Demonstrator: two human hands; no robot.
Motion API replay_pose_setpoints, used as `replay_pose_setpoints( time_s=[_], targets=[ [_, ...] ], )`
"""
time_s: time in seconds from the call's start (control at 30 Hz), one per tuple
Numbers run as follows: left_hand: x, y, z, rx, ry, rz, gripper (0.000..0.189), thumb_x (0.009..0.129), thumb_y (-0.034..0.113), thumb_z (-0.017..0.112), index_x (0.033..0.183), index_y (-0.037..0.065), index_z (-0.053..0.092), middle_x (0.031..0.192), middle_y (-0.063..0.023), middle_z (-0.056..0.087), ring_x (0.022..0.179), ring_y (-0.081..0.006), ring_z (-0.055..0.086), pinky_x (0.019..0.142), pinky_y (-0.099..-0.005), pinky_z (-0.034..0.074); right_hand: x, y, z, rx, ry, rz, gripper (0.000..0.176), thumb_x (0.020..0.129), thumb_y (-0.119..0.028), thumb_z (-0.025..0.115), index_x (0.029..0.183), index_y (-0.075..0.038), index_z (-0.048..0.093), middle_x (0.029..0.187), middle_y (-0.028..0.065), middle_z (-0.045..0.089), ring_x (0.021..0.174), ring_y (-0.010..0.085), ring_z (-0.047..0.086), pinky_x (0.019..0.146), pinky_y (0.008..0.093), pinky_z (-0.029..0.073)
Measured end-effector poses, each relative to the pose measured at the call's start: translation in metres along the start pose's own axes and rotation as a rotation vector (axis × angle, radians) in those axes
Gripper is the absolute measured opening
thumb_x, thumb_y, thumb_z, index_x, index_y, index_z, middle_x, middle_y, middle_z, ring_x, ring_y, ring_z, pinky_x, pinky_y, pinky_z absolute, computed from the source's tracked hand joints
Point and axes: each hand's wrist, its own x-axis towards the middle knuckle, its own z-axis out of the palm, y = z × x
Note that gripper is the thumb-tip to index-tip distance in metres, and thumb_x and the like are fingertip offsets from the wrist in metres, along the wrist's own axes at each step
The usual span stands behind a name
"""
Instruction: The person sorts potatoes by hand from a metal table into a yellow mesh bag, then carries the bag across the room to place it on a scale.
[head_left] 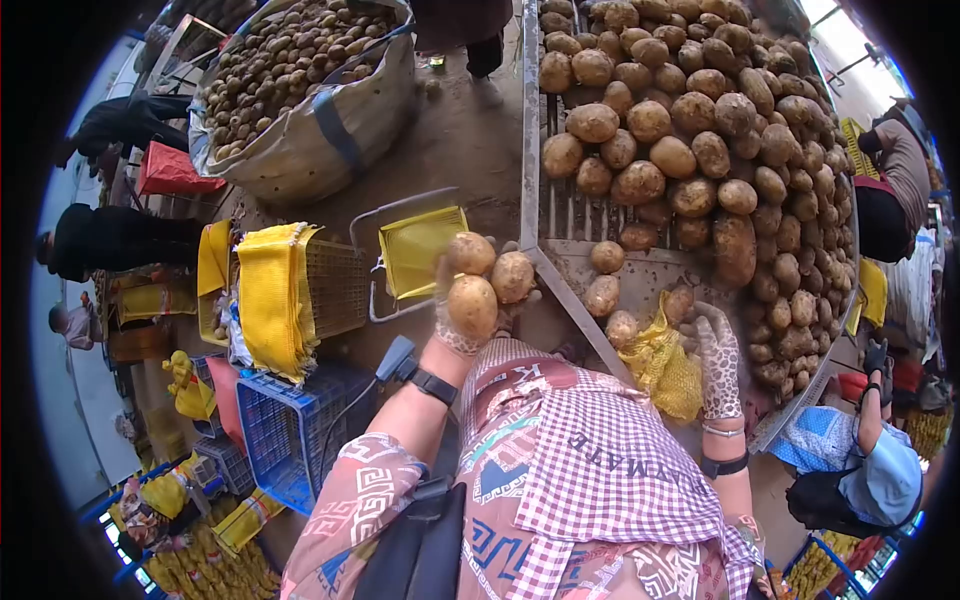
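Note:
My left hand (462, 322), in a patterned glove, is raised palm up and holds three potatoes (488, 280) stacked together, left of the sorting table's metal edge (530, 150). My right hand (716, 352), also gloved, rests on the table next to a yellow mesh bag (662, 366) and pins its edge. Loose potatoes (604, 292) lie just beyond the bag, and a large heap of potatoes (700, 120) covers the slatted table further back.
A yellow-lined open frame (418, 248) stands left of the table. A stack of yellow mesh bags (272, 298) hangs over a wire crate, above a blue crate (282, 428). A big sack of small potatoes (300, 80) sits at the back left. Other people work at left and right.

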Motion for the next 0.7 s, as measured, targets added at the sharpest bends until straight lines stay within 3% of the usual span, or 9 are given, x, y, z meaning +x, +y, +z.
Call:
replay_pose_setpoints(
  time_s=[0.13, 0.2, 0.3, 0.37, 0.4, 0.5, 0.53, 0.63, 0.7],
  targets=[
    [0.003, 0.063, -0.011, 0.147, -0.047, 0.112, 0.062, 0.085, 0.054, 0.059, 0.128, 0.010, 0.052, 0.129, -0.0168, 0.054, 0.119, -0.0351, 0.052, 0.096, -0.0655, 0.041, -0.008, 0.066, -0.034, 0.064, 0.072, 0.088, 0.027, 0.097, -0.016, 0.055, 0.119, -0.001, 0.057, 0.104, 0.0047, 0.063, 0.090, 0.0098, 0.060, 0.076, 0.0232, 0.050],
    [0.016, 0.107, -0.051, 0.201, 0.162, 0.241, 0.059, 0.085, 0.049, 0.062, 0.125, 0.007, 0.054, 0.127, -0.0157, 0.056, 0.114, -0.0328, 0.056, 0.097, -0.0532, 0.047, -0.025, 0.080, -0.041, -0.074, 0.300, 0.065, 0.023, 0.095, -0.012, 0.056, 0.115, 0.000, 0.059, 0.102, 0.0052, 0.065, 0.090, 0.0105, 0.060, 0.079, 0.0248, 0.050],
    [0.032, 0.154, -0.096, 0.470, 0.354, 0.098, 0.046, 0.085, 0.038, 0.065, 0.122, 0.010, 0.057, 0.121, -0.0136, 0.060, 0.112, -0.0312, 0.058, 0.097, -0.0446, 0.049, -0.044, 0.079, -0.042, -0.212, 0.482, -0.021, 0.021, 0.091, -0.009, 0.060, 0.110, -0.001, 0.062, 0.098, 0.0078, 0.067, 0.089, 0.0139, 0.062, 0.080, 0.0281, 0.050],
    [0.040, 0.168, -0.134, 1.128, 0.347, 0.322, 0.042, 0.084, 0.019, 0.064, 0.125, 0.012, 0.056, 0.118, -0.0102, 0.060, 0.108, -0.0272, 0.059, 0.092, -0.0385, 0.051, -0.047, 0.100, -0.057, -0.364, 0.551, -0.057, 0.020, 0.089, -0.009, 0.062, 0.107, -0.001, 0.063, 0.092, 0.0101, 0.069, 0.086, 0.0159, 0.064, 0.078, 0.0302, 0.051],
    [0.038, 0.186, -0.150, 1.405, 0.565, 0.141, 0.048, 0.082, 0.012, 0.063, 0.129, 0.012, 0.053, 0.117, -0.0100, 0.060, 0.106, -0.0253, 0.059, 0.090, -0.0360, 0.050, -0.047, 0.108, -0.065, -0.351, 0.611, -0.020, 0.020, 0.089, -0.009, 0.062, 0.107, -0.001, 0.063, 0.093, 0.0098, 0.069, 0.086, 0.0161, 0.064, 0.079, 0.0304, 0.051],
    [0.043, 0.208, -0.180, 2.096, 0.396, -0.248, 0.034, 0.080, 0.006, 0.062, 0.114, 0.002, 0.063, 0.110, -0.0097, 0.065, 0.102, -0.0217, 0.060, 0.090, -0.0320, 0.046, -0.033, 0.148, -0.109, -0.142, 0.802, 0.107, 0.018, 0.088, -0.009, 0.062, 0.105, -0.001, 0.064, 0.096, 0.0097, 0.068, 0.091, 0.0172, 0.064, 0.081, 0.0308, 0.050],
    [0.045, 0.198, -0.173, 2.058, 0.374, -0.081, 0.029, 0.082, 0.005, 0.061, 0.111, 0.002, 0.065, 0.106, -0.0092, 0.067, 0.099, -0.0209, 0.061, 0.089, -0.0315, 0.046, -0.029, 0.146, -0.122, -0.181, 0.863, 0.106, 0.020, 0.092, -0.007, 0.059, 0.111, -0.001, 0.061, 0.093, 0.0040, 0.066, 0.082, 0.0147, 0.063, 0.075, 0.0278, 0.052],
    [0.055, 0.146, -0.117, 2.025, 0.443, 0.335, 0.021, 0.089, 0.006, 0.057, 0.107, 0.001, 0.066, 0.102, -0.0075, 0.067, 0.096, -0.0187, 0.061, 0.089, -0.0304, 0.045, -0.020, 0.145, -0.167, -0.516, 0.991, 0.072, 0.045, 0.080, -0.010, 0.069, 0.122, -0.001, 0.054, 0.127, 0.0193, 0.053, 0.116, 0.0305, 0.053, 0.101, 0.0398, 0.041],
    [0.059, 0.095, -0.057, 1.913, 0.368, 0.338, 0.020, 0.090, 0.008, 0.058, 0.107, 0.002, 0.065, 0.104, -0.0071, 0.066, 0.098, -0.0180, 0.059, 0.091, -0.0310, 0.045, -0.012, 0.139, -0.187, -0.990, 0.902, -0.010, 0.063, 0.074, -0.015, 0.075, 0.130, -0.002, 0.049, 0.140, 0.0213, 0.040, 0.126, 0.0359, 0.043, 0.108, 0.0442, 0.034]
  ],
)
